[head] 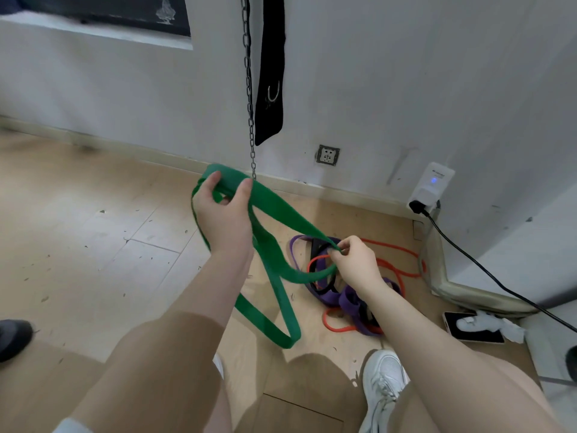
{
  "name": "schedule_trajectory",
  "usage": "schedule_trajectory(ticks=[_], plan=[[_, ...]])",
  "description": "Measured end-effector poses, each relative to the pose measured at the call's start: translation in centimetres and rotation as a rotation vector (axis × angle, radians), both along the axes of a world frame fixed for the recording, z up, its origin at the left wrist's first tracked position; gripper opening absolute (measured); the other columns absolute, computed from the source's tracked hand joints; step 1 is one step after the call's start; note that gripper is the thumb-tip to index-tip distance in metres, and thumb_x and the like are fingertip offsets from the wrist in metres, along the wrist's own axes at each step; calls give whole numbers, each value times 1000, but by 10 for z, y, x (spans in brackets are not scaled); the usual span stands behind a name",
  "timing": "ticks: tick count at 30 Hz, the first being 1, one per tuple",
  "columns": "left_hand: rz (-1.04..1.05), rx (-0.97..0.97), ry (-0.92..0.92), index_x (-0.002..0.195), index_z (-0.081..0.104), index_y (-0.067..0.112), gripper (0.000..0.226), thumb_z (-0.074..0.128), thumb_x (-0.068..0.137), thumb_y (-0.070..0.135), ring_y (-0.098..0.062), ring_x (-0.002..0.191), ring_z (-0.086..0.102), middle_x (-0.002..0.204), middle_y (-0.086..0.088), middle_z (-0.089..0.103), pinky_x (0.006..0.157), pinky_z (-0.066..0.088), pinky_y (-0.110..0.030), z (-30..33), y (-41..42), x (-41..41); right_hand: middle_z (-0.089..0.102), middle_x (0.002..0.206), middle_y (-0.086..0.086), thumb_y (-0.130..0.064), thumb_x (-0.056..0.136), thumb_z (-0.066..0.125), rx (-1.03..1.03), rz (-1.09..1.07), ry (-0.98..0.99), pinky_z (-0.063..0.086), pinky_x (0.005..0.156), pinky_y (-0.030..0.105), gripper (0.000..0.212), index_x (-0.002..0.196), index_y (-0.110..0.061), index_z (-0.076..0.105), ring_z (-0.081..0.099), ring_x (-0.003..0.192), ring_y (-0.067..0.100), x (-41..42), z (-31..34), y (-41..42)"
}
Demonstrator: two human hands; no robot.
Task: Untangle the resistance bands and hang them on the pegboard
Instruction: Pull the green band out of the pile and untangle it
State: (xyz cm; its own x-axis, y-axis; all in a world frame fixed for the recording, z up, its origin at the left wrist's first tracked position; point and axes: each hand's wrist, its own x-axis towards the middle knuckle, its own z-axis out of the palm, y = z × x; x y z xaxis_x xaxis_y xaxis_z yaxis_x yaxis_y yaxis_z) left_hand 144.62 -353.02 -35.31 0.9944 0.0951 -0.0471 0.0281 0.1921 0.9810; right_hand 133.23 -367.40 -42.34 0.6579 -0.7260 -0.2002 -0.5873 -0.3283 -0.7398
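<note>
A pale wall [406, 89] rises at the far side of a wood floor [93, 245], a chain [249, 89] and black strap [270, 73] hanging down it; no pegboard is in view. On the floor near the wall's foot, right of centre, lies a tangle [349, 295] of purple, black and orange bands. A person standing over it holds a wide green band [274, 210] in the air, clear of the pile. The left hand [223, 214] clasps the band's upper fold, fingers curled round it; the right hand [352, 260], lower and to the right, pinches one narrowed edge between fingertips. A white shoe [385, 385] stands near. To finish this step well, the hands would best draw apart so the twisted loops fall open, the dangling end kept from dropping back among the other bands.
</note>
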Motion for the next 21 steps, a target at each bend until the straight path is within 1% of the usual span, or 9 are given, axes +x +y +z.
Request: schedule_trajectory(ticks=[2, 5, 6, 10, 14, 16, 18, 19, 21], plan=[[93, 2, 113, 120, 51, 16, 46, 72, 79, 18, -11, 100, 57, 122, -2, 52, 76, 45, -12, -12, -1, 16, 60, 94, 2, -20, 89, 62, 248, -96, -151, 58, 60, 29, 18, 101, -11, 53, 64, 78, 15, 1, 2, 5], [110, 33, 202, 114, 51, 18, 40, 70, 80, 13, -18, 103, 58, 122, -4, 54, 83, 47, -20, -27, -6, 29, 64, 97, 6, -5, 90, 57, 442, -201, -334, 52, 53, 13, 15, 104, -7, 55, 64, 79, 11, 2, 7, 5], [103, 29, 211, 113, 52, 18, 39, 70, 80, 12, -18, 101, 59, 119, -4, 55, 84, 49, -22, -29, -8, 31, 66, 95, 7, -2, 90, 56, 507, -226, -392, 52, 55, 13, 15, 105, -6, 56, 65, 77, 11, 2, 10, 4], [88, -140, 313, 114, 56, 9, 38, 70, 79, 3, -21, 96, 61, 110, -9, 58, 85, 54, -26, -31, -6, 44, 73, 82, 1, -4, 93, 50, 680, -98, -548, 54, 65, 21, 19, 98, -11, 66, 69, 71, 11, 2, 20, -7], [47, -306, 445, 115, 56, 4, 38, 67, 80, -3, -22, 87, 62, 108, -13, 59, 78, 54, -22, -27, 8, 60, 71, 70, 2, -9, 96, 43, 750, 220, -439, 53, 65, 22, 25, 88, -3, 66, 65, 64, 11, -3, 27, -17], [29, -321, 427, 116, 56, 4, 38, 66, 80, -4, -20, 84, 61, 105, -12, 59, 72, 53, -21, -26, 14, 66, 62, 62, 5, -13, 97, 41, 748, 315, -353, 46, 58, 21, 30, 85, 6, 62, 54, 52, 10, -7, 28, -25], [-4, -299, 354, 115, 56, 6, 37, 65, 81, -4, -20, 90, 61, 104, -8, 59, 67, 53, -18, -23, 16, 69, 56, 59, 2, -14, 96, 44, 711, 371, -276, 40, 50, 18, 27, 85, 3, 62, 47, 47, 7, -12, 30, -36], [-25, -277, 308, 115, 57, 7, 36, 65, 81, -4, -20, 94, 61, 102, -5, 59, 66, 52, -17, -22, 15, 70, 57, 60, -1, -14, 94, 48, 648, 403, -234, 41, 53, 20, 22, 82, -3, 62, 49, 49, 8, -15, 30, -41], [-64, -249, 245, 113, 57, 9, 35, 65, 81, -4, -19, 99, 61, 104, -3, 59, 64, 53, -15, -19, 14, 69, 64, 71, -1, -15, 91, 55, 469, 442, -109, 47, 70, 31, 16, 78, -12, 63, 56, 64, 13, -18, 24, -50]])
